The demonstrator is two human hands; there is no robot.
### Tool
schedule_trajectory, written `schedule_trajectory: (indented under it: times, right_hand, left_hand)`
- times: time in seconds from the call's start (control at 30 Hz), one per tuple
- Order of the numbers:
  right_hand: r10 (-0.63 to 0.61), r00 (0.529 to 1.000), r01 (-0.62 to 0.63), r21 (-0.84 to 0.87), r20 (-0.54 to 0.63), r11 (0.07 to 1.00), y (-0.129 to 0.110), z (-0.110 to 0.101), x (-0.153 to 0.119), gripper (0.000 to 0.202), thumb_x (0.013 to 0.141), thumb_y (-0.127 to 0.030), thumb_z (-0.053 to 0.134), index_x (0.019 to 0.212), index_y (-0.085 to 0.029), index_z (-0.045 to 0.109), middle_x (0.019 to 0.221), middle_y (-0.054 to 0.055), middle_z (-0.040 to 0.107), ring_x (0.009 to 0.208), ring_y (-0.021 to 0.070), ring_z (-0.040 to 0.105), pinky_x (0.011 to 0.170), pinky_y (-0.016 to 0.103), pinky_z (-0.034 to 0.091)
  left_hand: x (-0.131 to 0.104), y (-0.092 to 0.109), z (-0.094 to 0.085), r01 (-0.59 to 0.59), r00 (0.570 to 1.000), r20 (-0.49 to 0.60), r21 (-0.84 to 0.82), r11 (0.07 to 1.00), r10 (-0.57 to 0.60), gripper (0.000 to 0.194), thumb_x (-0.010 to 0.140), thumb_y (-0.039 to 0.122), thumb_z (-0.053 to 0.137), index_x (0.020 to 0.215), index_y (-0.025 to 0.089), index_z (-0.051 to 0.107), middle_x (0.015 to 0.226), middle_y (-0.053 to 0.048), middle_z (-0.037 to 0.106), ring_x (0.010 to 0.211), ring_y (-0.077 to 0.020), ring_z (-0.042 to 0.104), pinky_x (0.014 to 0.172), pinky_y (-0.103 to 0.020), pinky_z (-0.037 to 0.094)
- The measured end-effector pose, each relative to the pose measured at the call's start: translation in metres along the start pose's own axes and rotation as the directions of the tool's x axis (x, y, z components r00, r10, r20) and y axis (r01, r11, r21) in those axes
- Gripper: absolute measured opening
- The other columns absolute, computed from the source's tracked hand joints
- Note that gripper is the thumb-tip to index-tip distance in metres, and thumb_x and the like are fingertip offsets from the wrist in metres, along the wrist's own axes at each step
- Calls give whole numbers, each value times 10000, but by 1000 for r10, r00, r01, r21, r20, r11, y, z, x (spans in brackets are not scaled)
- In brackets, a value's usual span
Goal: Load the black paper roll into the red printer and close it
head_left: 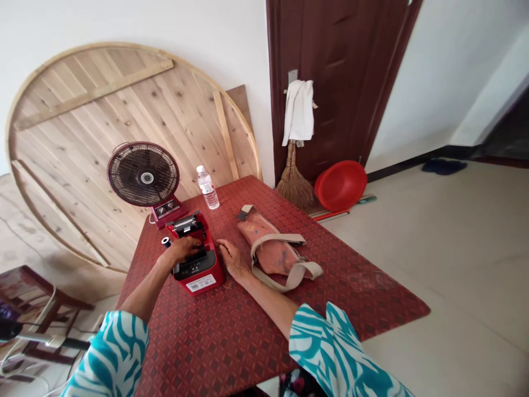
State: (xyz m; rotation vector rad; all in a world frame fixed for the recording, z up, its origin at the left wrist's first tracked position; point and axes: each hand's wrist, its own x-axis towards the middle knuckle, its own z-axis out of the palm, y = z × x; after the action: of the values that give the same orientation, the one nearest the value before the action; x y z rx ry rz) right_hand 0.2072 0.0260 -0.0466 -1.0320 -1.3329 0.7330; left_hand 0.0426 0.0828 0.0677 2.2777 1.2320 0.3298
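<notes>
A red and black printer stands on the table with its lid tipped back, and a white label is on its near face. My left hand reaches over the printer's left side into the opened compartment. Its fingertips are hidden there, so I cannot tell whether they grip anything. Beside the printer's right wall lies my right hand, fingers stretched forward, holding nothing I can see. A small roll with a pale end stands just left of the printer.
Behind the printer are a dark red fan and a water bottle. An orange-pink bag with beige straps lies right of my right hand. The table has a patterned red cover. A broom and red basin stand by the door.
</notes>
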Motion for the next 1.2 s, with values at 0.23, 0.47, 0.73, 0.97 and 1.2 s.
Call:
schedule_trajectory:
  times: [0.23, 0.47, 0.73, 0.97, 1.2]
  right_hand:
    - [1, 1000, -1, -4, 3, 1000, 0, 0, 2, 298, 890, -259, 379, 1043, -204, 629, 1059, 63, 686, 1021, 193, 620, 935, 355, 458]
    - [-20, 1000, 20, 7, 11, 1000, 4, 2, 1, 296, 889, -266, 385, 1032, -209, 638, 1034, 55, 688, 996, 186, 622, 924, 347, 462]
    - [-18, 1000, 18, -7, 7, 1000, 4, 1, -1, 288, 888, -266, 393, 1044, -227, 631, 1036, 38, 693, 987, 176, 625, 919, 340, 464]
    - [-14, 999, 14, -5, 47, 1000, 0, -4, -2, 307, 895, -317, 385, 1039, -210, 635, 1038, 60, 698, 999, 203, 633, 903, 372, 480]
    - [34, 997, -32, -34, 62, 999, -3, -7, -1, 320, 888, -368, 418, 1049, -213, 645, 1045, 60, 698, 1017, 213, 633, 916, 383, 480]
  left_hand:
    - [5, -2, -4, -6, 997, 77, 21, 1000, 5, 176, 529, 81, 645, 613, 231, 682, 620, -14, 670, 561, -187, 570, 562, -240, 372]
    - [-15, 5, -3, 18, 999, -40, 115, 993, -13, 172, 630, 169, 655, 776, 251, 694, 787, -40, 688, 755, -232, 609, 725, -284, 409]
    - [-30, 8, -1, -35, 989, -148, -122, 992, 17, 255, 661, 311, 685, 902, 226, 698, 944, -51, 697, 910, -248, 605, 881, -347, 435]
    - [-76, -36, -36, -159, 827, -525, -563, 811, -202, 451, 644, 388, 732, 1026, 181, 613, 906, -52, 694, 819, -208, 637, 774, -322, 497]
    - [-88, -121, -39, 12, 736, -444, -745, 667, -510, 467, 556, 383, 712, 942, 180, 543, 675, 10, 658, 492, -163, 592, 489, -275, 456]
